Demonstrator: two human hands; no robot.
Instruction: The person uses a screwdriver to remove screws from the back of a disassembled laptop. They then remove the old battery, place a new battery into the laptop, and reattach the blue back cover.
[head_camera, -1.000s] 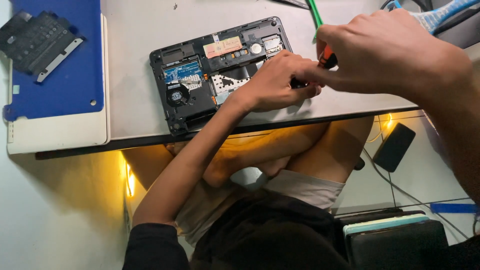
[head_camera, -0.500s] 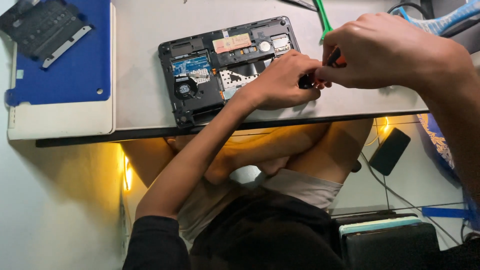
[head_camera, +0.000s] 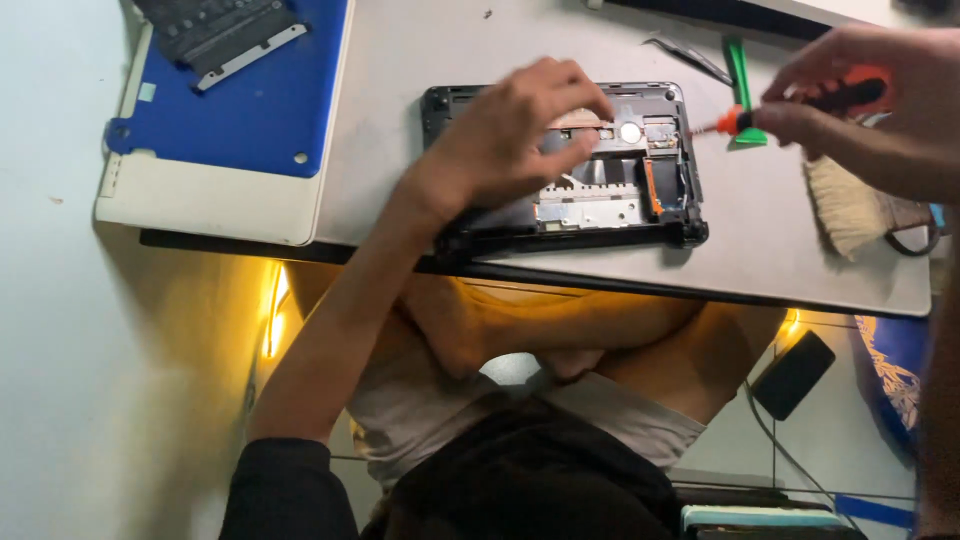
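The opened black laptop base (head_camera: 600, 180), its boards and silver coin cell bare, lies near the front edge of the grey desk (head_camera: 420, 60). The left hand (head_camera: 505, 140) rests on its middle, fingers (head_camera: 570, 85) curled and loosely spread, pinching nothing. The right hand (head_camera: 870, 85) hovers just right of the base, fingers closed around an orange-and-black screwdriver (head_camera: 790, 108). Judging by this, screws are being worked; next, the tip must seat squarely.
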